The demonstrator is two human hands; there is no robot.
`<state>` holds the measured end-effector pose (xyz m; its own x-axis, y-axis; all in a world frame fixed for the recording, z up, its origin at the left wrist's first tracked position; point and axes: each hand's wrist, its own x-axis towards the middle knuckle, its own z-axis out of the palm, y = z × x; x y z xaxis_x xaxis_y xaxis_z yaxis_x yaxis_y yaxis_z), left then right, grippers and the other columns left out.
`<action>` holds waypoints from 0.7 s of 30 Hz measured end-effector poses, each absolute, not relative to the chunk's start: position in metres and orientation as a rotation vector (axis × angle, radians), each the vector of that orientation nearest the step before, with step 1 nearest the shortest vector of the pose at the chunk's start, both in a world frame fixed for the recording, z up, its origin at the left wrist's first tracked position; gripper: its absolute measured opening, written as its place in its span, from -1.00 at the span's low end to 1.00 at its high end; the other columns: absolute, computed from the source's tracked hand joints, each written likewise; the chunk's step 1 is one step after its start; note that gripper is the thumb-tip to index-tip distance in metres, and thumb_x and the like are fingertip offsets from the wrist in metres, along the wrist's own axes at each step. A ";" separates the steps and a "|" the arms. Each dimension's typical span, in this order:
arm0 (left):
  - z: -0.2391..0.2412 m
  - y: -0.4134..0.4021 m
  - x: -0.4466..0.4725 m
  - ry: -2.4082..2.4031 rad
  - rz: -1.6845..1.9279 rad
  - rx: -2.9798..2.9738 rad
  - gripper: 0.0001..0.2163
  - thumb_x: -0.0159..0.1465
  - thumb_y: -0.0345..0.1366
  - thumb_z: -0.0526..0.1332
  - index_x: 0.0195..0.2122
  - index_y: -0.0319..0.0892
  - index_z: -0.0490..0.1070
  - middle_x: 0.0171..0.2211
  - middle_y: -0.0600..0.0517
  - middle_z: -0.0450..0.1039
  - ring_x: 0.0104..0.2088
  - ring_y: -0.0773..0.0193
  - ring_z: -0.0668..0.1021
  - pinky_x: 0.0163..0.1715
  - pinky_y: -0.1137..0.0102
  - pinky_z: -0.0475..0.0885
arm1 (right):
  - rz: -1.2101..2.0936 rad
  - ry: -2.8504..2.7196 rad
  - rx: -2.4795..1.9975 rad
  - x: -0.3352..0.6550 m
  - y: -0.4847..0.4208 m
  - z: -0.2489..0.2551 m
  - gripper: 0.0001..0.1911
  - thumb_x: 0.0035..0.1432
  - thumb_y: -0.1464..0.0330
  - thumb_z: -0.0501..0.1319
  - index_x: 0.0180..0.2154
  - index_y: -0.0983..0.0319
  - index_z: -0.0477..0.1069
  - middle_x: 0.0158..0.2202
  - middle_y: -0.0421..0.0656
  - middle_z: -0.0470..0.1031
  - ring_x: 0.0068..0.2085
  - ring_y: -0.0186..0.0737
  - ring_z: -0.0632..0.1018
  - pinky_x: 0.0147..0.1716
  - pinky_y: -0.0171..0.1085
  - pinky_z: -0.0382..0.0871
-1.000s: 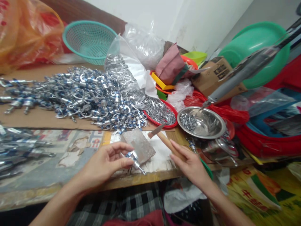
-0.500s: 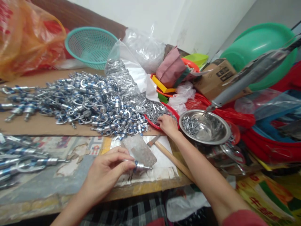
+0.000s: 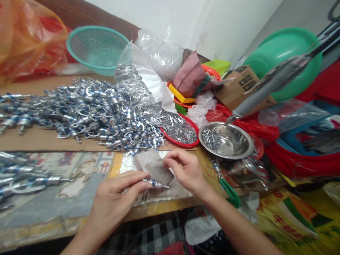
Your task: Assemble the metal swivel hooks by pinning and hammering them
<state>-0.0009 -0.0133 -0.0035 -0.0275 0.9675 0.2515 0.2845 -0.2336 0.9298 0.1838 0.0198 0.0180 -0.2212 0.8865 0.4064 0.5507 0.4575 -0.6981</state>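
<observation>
My left hand [image 3: 117,194] pinches a small metal fitting with a blue band [image 3: 156,183] at the table's front edge, its pin pointing right. My right hand [image 3: 186,169] hovers just right of it, thumb and forefinger pinched together on something too small to make out. Both hands are over a grey metal block [image 3: 151,163] lying on white paper. A red dish of small silvery parts [image 3: 183,130] and a steel bowl of screws [image 3: 225,140] stand behind my right hand.
A big heap of blue-banded metal fittings [image 3: 87,113] covers the cardboard at left. More fittings [image 3: 23,177] lie at the left edge. A teal basket [image 3: 97,47], plastic bags, a cardboard box [image 3: 245,88], a hanging power screwdriver [image 3: 268,85] and a green basin [image 3: 289,49] crowd the back and right.
My right hand left the hammer handle, reached to the red dish of small parts, then came back pinched beside the fitting. My left hand kept the fitting and turned its pin rightward.
</observation>
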 end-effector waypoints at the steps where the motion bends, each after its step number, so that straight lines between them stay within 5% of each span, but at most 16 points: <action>1: -0.004 -0.015 -0.001 1.353 1.306 1.573 -0.86 -0.05 -0.33 0.33 -0.43 -0.04 0.61 -0.45 0.09 0.65 -0.45 0.26 0.64 -0.34 0.52 0.53 | 0.528 -1.930 -1.098 0.177 0.009 0.018 -0.88 0.12 0.48 0.14 -0.44 0.26 0.39 -0.48 -0.18 0.48 -0.41 -0.32 0.51 -0.38 -0.36 0.38; 6: -0.002 -0.021 -0.003 1.340 1.347 1.551 -0.72 -0.03 -0.32 0.33 -0.24 -0.15 0.56 -0.47 0.08 0.64 -0.51 0.28 0.64 -0.41 0.55 0.54 | 0.452 -1.987 -0.909 0.166 -0.013 0.019 -0.88 0.05 0.59 0.15 -0.37 0.30 0.40 -0.47 -0.13 0.50 -0.42 -0.32 0.51 -0.41 -0.38 0.38; 21: 0.012 -0.026 -0.003 1.272 1.370 1.660 -0.82 -0.01 -0.38 0.33 -0.38 0.02 0.60 -0.38 0.11 0.64 -0.40 0.21 0.65 -0.30 0.46 0.53 | 0.667 -1.693 -0.966 0.161 -0.027 0.018 -0.87 0.04 0.52 0.23 -0.36 0.20 0.36 -0.45 -0.21 0.50 -0.43 -0.33 0.54 -0.42 -0.37 0.45</action>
<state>-0.0027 -0.0260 0.0116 -0.0071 0.9364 0.3509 0.2807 -0.3350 0.8994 0.1607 -0.0268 0.0175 -0.1469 0.8520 0.5025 0.2808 0.5230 -0.8048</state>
